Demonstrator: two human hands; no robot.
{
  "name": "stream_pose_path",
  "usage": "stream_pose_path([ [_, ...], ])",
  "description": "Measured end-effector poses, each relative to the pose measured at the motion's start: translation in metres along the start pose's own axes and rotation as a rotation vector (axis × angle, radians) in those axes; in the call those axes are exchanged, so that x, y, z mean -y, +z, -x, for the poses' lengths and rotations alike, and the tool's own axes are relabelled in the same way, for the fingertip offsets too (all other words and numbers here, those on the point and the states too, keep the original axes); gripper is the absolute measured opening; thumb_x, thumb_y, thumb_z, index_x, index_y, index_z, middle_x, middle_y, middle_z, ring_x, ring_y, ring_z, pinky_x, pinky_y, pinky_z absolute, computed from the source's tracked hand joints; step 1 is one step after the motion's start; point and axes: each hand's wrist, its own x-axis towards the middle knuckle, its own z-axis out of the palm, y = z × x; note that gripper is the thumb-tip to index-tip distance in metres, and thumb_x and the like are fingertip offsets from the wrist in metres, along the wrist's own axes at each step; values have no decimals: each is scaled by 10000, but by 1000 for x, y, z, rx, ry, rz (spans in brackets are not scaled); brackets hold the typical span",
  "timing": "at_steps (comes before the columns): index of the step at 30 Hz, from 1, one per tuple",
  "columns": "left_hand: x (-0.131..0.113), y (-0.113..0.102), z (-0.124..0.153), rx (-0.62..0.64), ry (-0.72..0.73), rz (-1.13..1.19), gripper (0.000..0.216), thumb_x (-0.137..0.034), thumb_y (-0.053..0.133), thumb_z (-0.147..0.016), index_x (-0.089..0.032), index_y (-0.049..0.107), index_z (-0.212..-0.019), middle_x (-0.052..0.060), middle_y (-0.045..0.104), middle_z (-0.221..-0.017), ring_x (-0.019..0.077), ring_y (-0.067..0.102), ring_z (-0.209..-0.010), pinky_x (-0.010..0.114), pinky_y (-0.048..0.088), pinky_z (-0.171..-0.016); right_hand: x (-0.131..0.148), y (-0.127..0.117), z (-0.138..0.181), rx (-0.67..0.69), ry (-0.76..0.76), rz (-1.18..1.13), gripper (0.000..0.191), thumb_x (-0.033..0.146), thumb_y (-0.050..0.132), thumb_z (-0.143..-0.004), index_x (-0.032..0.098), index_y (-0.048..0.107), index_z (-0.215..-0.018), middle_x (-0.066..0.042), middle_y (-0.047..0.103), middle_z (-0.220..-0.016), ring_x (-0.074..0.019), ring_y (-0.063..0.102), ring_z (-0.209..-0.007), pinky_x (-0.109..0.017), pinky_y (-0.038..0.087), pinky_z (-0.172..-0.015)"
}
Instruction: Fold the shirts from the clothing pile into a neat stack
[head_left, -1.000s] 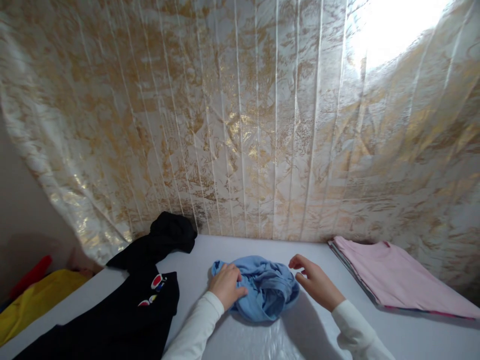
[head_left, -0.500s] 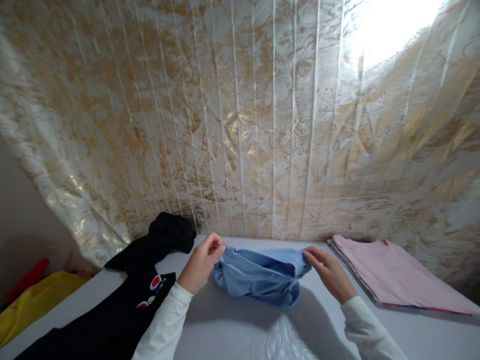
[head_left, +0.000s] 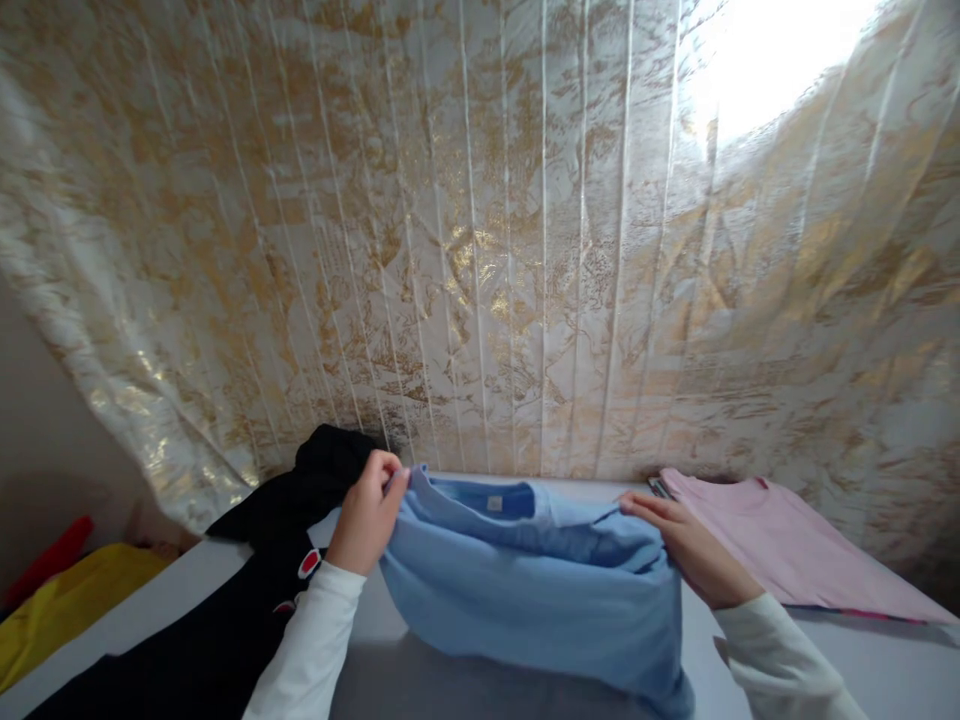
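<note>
A light blue shirt (head_left: 525, 590) hangs between my two hands above the white table (head_left: 375, 615). Its round neckline faces up, with a small pale label inside the collar. My left hand (head_left: 367, 512) pinches the fabric at the left end of the neckline. My right hand (head_left: 686, 545) grips the cloth on the right, near the shoulder, with the fingers pressed together. The lower part of the shirt droops toward me, and its bottom runs out of view.
Black clothing (head_left: 202, 620) with a red and white print lies on the left. A pink shirt (head_left: 780, 540) lies flat atop other folded fabric at right. Yellow cloth (head_left: 82, 600) and a red item (head_left: 52, 560) sit far left. A gold-patterned curtain (head_left: 480, 250) hangs behind.
The blue shirt, bunched before, has dropped open and spread wider, showing its neckline and label. My hands have moved farther apart, the left one leftward and the right one slightly rightward.
</note>
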Motion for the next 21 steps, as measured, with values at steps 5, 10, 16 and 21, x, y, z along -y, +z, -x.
stream_pose_path([
  [5,5,36,10,353,-4,-283,100,-98,530,-765,-186,536,-812,28,612,-875,162,575,-860,238,401,-778,-23,9,-9,108,46,308,303,412,539,-682,172,601,-857,1,590,-631,-137,521,-535,-265,412,-516],
  [10,-31,90,41,604,54,-369,202,-349,569,-791,-193,643,-686,64,667,-802,244,600,-852,313,420,-744,-17,25,-4,260,-64,490,171,288,475,-740,177,592,-797,-18,622,-682,-139,553,-622,-256,420,-595],
  [16,-38,132,58,652,30,-407,94,-240,695,-631,-153,664,-619,158,677,-816,358,569,-954,427,373,-827,-23,57,-1,400,-83,573,197,172,478,-711,166,650,-806,-37,686,-779,-143,593,-707,-225,434,-633],
  [21,-24,129,40,522,-21,-168,154,-229,496,-778,-178,628,-720,50,653,-694,214,607,-710,302,408,-686,-35,61,-3,478,-58,638,243,117,473,-688,171,694,-774,-17,708,-717,-131,620,-668,-188,437,-598],
])
